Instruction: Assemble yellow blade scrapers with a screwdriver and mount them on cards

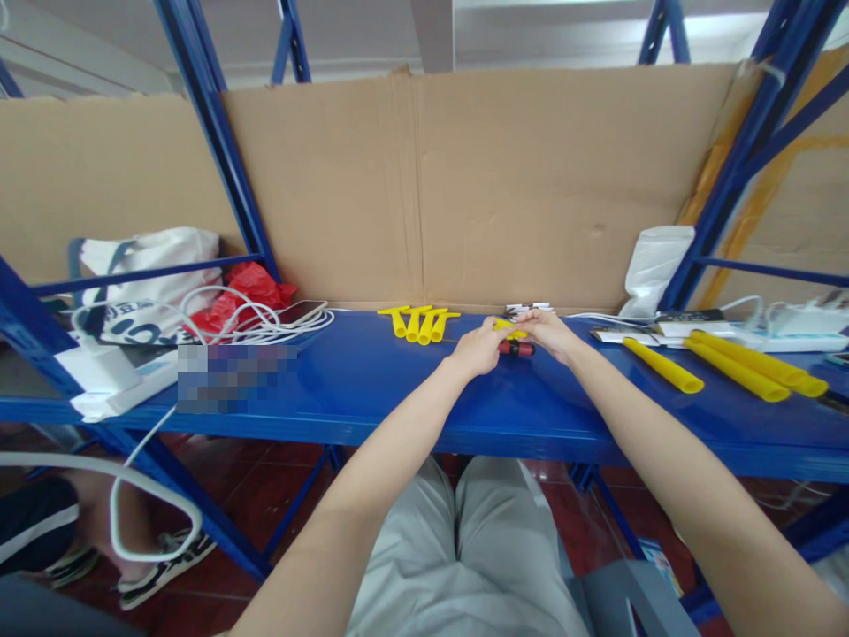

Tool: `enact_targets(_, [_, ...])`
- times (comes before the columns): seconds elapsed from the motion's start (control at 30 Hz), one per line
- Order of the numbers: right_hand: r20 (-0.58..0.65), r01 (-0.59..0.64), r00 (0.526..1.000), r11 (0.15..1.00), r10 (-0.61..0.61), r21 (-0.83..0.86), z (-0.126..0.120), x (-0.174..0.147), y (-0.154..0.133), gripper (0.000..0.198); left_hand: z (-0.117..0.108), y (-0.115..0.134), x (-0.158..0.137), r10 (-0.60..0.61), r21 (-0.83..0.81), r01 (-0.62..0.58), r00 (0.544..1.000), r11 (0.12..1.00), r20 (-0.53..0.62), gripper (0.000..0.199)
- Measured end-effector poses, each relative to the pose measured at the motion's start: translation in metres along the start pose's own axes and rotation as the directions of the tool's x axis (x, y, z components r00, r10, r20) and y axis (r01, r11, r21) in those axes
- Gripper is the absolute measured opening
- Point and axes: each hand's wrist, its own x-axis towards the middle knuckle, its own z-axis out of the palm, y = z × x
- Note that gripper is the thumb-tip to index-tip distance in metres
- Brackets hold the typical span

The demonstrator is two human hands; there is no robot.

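My left hand (478, 349) and my right hand (545, 331) meet over the blue shelf top, their fingers closed round a small yellow plastic part (509, 329). Fingers cover much of that part, so its full shape is hidden. Just below it lies a screwdriver (517, 349) with a red and black handle; its thin shaft points left behind my left hand. Small white pieces (529, 308) sit behind my fingers, too small to make out. To the left stands a group of several yellow T-shaped plastic pieces (424, 326), side by side.
Long yellow tubes (663, 365) lie on the right, near a white pouch (656, 270) and white boxes. At left are a power strip (126, 389), coiled white cable (265, 326), red plastic bag and cloth bag (152, 265). Cardboard (531, 177) walls the back. Another person's legs show lower left.
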Motion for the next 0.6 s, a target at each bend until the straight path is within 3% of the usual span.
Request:
enact_targets(0.23, [-0.027,-0.008,1.000,0.997,0.006,-0.074,-0.001,0.004,0.000,0.016,0.000,0.002,-0.001,-0.005,0.017,0.005,1.000,1.000,0.012,0.060])
enact_targets(0.4, [-0.026,0.041,0.999,0.993,-0.044,-0.113,-0.012,0.006,-0.005,0.009,0.007,-0.008,0.005,0.007,-0.170,-0.024,0.995,0.985,-0.100,0.062])
enact_targets(0.47, [-0.086,0.072,0.992,0.963,-0.097,-0.260,-0.023,0.010,-0.004,0.016,0.011,-0.014,0.010,-0.009,-0.293,-0.048,0.982,0.955,-0.189,0.064])
enact_targets(0.53, [-0.168,0.073,0.967,0.836,-0.193,-0.544,-0.038,0.014,0.001,0.025,0.015,-0.019,0.016,-0.068,-0.413,-0.048,0.963,0.909,-0.261,0.067])
enact_targets(0.6, [-0.153,0.033,0.946,0.556,-0.285,-0.830,-0.055,0.019,0.010,0.028,0.018,-0.022,0.020,-0.147,-0.521,-0.021,0.949,0.853,-0.279,0.068])
